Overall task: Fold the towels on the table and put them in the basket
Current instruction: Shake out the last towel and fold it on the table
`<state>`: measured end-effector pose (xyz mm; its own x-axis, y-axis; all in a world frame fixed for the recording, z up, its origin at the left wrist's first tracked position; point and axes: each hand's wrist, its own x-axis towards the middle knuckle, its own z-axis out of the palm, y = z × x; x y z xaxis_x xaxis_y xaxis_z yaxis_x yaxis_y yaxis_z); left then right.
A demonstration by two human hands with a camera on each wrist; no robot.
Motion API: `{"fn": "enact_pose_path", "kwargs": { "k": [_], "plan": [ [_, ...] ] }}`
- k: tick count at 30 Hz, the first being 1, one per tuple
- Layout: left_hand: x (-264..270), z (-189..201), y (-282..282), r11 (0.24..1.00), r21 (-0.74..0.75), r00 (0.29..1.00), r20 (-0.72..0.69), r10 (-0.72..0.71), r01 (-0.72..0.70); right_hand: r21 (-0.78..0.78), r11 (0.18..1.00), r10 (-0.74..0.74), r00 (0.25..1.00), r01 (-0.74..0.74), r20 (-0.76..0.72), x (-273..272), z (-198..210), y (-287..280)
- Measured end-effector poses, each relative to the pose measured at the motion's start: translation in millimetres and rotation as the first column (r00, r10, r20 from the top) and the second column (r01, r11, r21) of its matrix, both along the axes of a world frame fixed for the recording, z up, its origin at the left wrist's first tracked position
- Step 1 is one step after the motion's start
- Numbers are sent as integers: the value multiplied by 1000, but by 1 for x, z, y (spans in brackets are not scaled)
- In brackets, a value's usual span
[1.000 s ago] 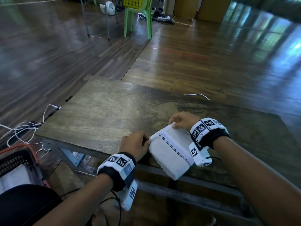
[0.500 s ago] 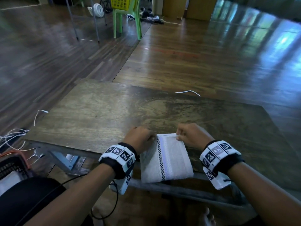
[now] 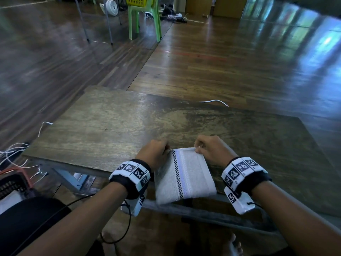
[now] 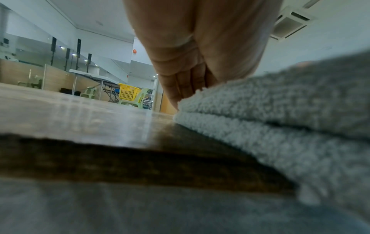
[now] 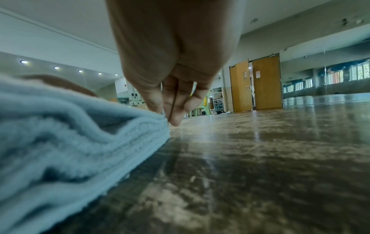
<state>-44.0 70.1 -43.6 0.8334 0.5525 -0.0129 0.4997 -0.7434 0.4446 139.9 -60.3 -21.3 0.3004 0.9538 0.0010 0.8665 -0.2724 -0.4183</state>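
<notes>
A: Item 1, towel (image 3: 182,174)?
B: White, folded into a rectangle, several layers at its edges. Lies on the near edge of the table (image 3: 103,126), near end hanging over the rim. Long axis runs away from the person, tilted slightly left at the far end. A checked band and a pale stripe run along that axis.

A: Left hand (image 3: 154,152)?
B: At the far left corner, knuckles up. In the left wrist view its fingers (image 4: 180,88) point down at the towel's edge and touch it. Whether they grasp the towel or only press it, I cannot tell.

A: Right hand (image 3: 210,148)?
B: At the far right corner, wrist low over the table. The right wrist view shows its fingertips (image 5: 174,115) pinching the top layers of that corner.

A: Containers?
B: 1 basket (image 3: 13,182), red-rimmed, on the floor at the person's left, holding something white. 1 yellow basket (image 3: 137,0) on a green chair (image 3: 145,17) far back; contents not visible.

A: Other?
B: White cables (image 3: 13,152) on the floor left of the table.
</notes>
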Motion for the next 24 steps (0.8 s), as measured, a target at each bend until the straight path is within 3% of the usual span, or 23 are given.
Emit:
{"fn": "enact_pose_path", "kwargs": {
  "k": [3,7,9,11,15,18,24],
  "plan": [
    [1,0,-3,996,85,1000,-28,6,-4,31,999,38,988,-43,149,-5,-4,1],
    [-2,6,-15,955,295,1000,25,4,-12,-3,992,112,873,-126,475,-18,-9,-8],
    [-6,9,-28,951,310,1000,-2,-22,21,-81,991,135,842,-109,523,-29,-10,-16],
    [-10,6,-42,959,277,997,-72,-42,61,-158,984,151,877,-87,457,-39,-12,-26],
    [-17,-14,-63,982,176,988,-148,-41,67,-239,970,28,971,31,239,-55,-19,-36],
    [-18,-24,-63,987,148,979,-204,-27,58,-279,954,-63,984,109,168,-61,-30,-36],
    [-14,-30,-54,994,107,985,-170,22,-3,-261,952,-129,982,161,135,-61,-39,-34]
  ]
}}
